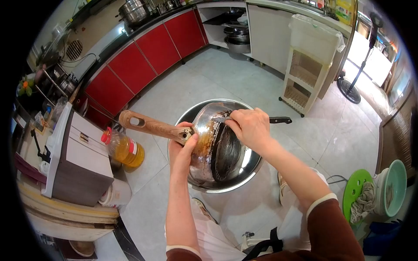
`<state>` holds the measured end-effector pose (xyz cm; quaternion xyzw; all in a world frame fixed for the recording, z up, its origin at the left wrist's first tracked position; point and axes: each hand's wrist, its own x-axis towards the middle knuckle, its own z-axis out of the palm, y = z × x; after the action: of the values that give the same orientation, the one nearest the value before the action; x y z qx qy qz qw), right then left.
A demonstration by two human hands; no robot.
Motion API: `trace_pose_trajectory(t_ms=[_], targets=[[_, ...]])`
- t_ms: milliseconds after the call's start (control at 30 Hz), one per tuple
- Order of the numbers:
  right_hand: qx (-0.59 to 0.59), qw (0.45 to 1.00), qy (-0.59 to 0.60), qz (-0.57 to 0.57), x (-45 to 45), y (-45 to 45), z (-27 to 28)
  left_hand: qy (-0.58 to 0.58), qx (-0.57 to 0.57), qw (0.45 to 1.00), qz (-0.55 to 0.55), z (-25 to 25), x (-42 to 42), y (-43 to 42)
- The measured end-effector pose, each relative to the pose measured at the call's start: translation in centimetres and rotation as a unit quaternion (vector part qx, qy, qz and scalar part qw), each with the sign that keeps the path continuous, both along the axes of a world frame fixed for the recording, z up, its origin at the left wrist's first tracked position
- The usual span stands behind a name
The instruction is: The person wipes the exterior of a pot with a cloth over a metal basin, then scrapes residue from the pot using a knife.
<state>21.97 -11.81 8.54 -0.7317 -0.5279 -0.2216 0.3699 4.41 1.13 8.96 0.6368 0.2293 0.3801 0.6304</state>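
Over the steel basin [226, 190], the pan [203, 145] tilts, scorched base [227, 157] facing up, between the hands. Left of the basin's middle, the left hand [182, 151] clasps the pan beside its wooden handle [152, 127]; right of it, the right hand [251, 127], forearm slanting inward, grips the knife [281, 120].

L hand [180, 153]: fingers mostly hidden behind pan [203, 154]; R hand [251, 126] covers knife [281, 120] midsect.; pan hides basin [230, 188] ctr.
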Motion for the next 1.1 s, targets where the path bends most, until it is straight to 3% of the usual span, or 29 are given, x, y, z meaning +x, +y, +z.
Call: trace_pose_trajectory(t_ms=[67,700,1100], targets=[[-0.036,0.999,0.013,0.013,-0.45,-0.37,0.58,-0.004,0.014,1.000,0.000,-0.10,-0.04,0.21],[0.016,1.000,-0.003,0.011,-0.54,0.45,0.03,-0.008,0.014,1.000,0.005,-0.14,0.02,0.00],[-0.008,1.000,-0.006,0.007,-0.94,-0.12,0.44,-0.005,0.015,1.000,0.008,0.14,0.20,-0.26]])
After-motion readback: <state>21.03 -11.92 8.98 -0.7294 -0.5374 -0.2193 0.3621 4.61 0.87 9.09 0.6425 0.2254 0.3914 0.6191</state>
